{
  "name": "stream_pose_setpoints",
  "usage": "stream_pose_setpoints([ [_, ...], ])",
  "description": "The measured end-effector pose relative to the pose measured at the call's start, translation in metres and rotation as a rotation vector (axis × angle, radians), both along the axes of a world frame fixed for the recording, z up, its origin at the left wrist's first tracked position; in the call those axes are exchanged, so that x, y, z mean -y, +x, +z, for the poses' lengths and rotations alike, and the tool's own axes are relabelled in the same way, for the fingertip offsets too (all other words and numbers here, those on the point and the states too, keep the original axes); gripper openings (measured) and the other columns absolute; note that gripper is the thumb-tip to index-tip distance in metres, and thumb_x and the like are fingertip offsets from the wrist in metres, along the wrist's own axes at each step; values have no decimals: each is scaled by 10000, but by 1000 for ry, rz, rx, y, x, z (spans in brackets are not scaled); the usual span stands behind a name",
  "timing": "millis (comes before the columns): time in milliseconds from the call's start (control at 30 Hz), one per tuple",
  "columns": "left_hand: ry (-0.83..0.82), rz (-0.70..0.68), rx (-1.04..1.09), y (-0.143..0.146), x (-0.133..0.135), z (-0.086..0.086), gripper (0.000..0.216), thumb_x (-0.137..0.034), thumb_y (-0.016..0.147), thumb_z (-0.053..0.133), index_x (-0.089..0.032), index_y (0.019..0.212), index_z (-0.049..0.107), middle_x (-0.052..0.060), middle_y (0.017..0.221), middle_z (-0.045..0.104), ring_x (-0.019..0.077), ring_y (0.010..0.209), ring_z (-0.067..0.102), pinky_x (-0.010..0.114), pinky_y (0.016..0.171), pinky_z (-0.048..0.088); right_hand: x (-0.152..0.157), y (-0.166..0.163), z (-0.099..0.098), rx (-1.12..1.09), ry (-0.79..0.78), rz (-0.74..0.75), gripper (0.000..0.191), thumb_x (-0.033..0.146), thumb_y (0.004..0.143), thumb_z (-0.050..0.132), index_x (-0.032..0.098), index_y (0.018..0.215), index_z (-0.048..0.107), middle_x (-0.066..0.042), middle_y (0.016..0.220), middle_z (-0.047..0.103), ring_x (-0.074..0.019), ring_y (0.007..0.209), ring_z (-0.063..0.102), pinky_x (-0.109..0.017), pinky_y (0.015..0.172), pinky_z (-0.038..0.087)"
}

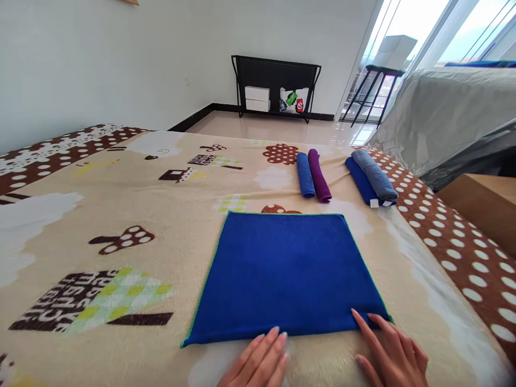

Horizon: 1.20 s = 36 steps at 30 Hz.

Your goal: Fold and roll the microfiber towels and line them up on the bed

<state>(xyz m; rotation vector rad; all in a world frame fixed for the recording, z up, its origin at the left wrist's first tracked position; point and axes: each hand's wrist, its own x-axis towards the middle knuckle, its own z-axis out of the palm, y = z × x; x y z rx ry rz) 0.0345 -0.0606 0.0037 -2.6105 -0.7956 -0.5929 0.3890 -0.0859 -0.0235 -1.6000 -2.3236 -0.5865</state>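
Observation:
A blue cloth (286, 269) with green stitching on its edges lies spread flat on the bed. My left hand (258, 360) is at the middle of its near edge, fingers stretched out together, tips at the cloth's border and slightly blurred. Fingers apart, my right hand (393, 352) touches the cloth close to its near right corner. That near edge looks slightly raised or turned over. Beyond the cloth lie a rolled blue towel (305, 174) and a rolled purple towel (319, 176), side by side. Farther right, a grey-blue rolled towel (374, 174) rests on a folded dark blue cloth (363, 180).
A patterned beige blanket (133, 204) with brown dotted borders covers the bed. A cardboard box (479, 209) and a plastic-covered piece of furniture (455, 107) stand at the right. Against the far wall is a black rack (276, 72); a black stool (374, 86) is by the window.

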Motion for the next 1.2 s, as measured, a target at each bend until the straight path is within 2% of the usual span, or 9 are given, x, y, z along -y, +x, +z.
stream_pose_setpoints([
  [133, 26, -7, 25, 34, -13, -6, 411, -201, 931, 428, -149, 1293, 614, 67, 1392, 589, 242, 1292, 543, 391, 1105, 430, -1, 0, -1, 13, 36, -10, 621, 527, 872, 515, 288, 1444, 485, -84, 1168, 673, -262, 933, 655, -392, 791, 426],
  [267, -42, 33, 49, 40, -17, -10, 433, -190, 907, 439, -126, 1302, 604, 64, 1378, 603, 210, 1315, 519, 395, 1215, 255, 7, -30, -6, -92, 77, -64, 643, 479, 910, 475, 253, 1506, 390, -119, 1223, 667, -289, 958, 676, -400, 769, 470],
  [367, -83, 24, 99, 37, -16, -8, 402, -201, 927, 452, -137, 1291, 611, 55, 1374, 608, 191, 1329, 503, 373, 1234, 197, 4, -78, -14, -196, 91, 150, 557, 362, 951, 437, 278, 1500, 393, -63, 1218, 687, -246, 1018, 686, -355, 824, 512],
  [467, -108, 6, 96, 35, -15, -7, 368, -203, 938, 477, -148, 1273, 620, 67, 1371, 610, 183, 1337, 494, 334, 1197, 291, -9, -117, -16, -222, 57, 438, 500, 292, 976, 419, 263, 1475, 421, -1, 1245, 681, -180, 1108, 662, -282, 940, 513],
  [533, -129, -3, 72, 33, -17, -6, 368, -219, 936, 493, -149, 1275, 618, 71, 1368, 612, 183, 1337, 494, 322, 1175, 327, -20, -122, -11, -193, 31, 508, 476, 257, 994, 381, 191, 1462, 436, -14, 1305, 646, -155, 1199, 610, -249, 1031, 463],
  [600, -136, -9, 40, 27, -18, -4, 390, -238, 938, 484, -147, 1296, 606, 62, 1379, 604, 184, 1336, 493, 329, 1183, 309, -28, -108, -2, -129, -1, 517, 460, 241, 1005, 353, 132, 1437, 462, -31, 1358, 605, -139, 1279, 544, -230, 1107, 386],
  [767, -152, 52, -102, -21, -22, 11, 437, -315, 952, 480, -186, 1363, 558, 32, 1431, 557, 177, 1341, 489, 332, 1212, 228, -24, -35, 14, -15, -83, 449, 641, 525, 948, 461, 110, 1437, 461, -60, 1373, 589, -179, 1321, 506, -277, 1158, 320],
  [1000, -221, 192, -136, -120, -20, 6, 455, -300, 929, 498, -269, 1382, 530, -3, 1395, 590, 180, 1321, 519, 359, 1209, 244, 6, 42, 8, -99, -158, 199, 641, 324, 918, 520, 157, 1515, 353, -73, 1372, 591, -243, 1232, 587, -350, 1067, 400],
  [1200, -171, 302, -67, -131, -9, 2, 421, -194, 944, 470, -297, 1341, 565, 34, 1371, 609, 240, 1281, 553, 460, 1167, 296, 5, 52, 5, -168, -176, 135, 599, 288, 918, 539, 231, 1496, 391, -59, 1299, 640, -246, 1157, 616, -375, 986, 413],
])
